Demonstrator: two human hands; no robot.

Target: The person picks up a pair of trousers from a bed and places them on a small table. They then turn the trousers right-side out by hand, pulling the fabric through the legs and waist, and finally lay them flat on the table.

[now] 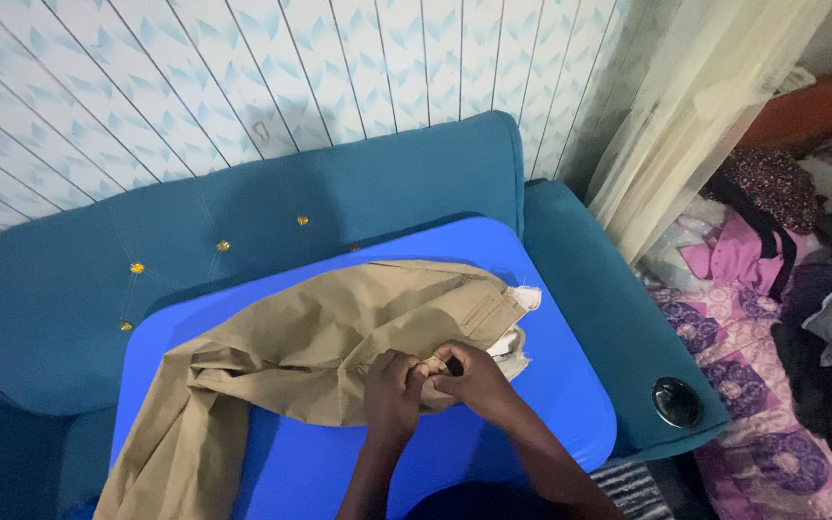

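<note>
While both hands (430, 380) pinch | one khaki trousers (320, 337) | one blue table (551, 404)

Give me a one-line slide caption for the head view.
Both hands, left hand and right hand, pinch the waist edge of tan trousers spread on a blue table before a teal sofa.

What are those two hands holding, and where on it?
Both the left hand and right hand pinch the khaki trousers at the waistband edge.
</note>
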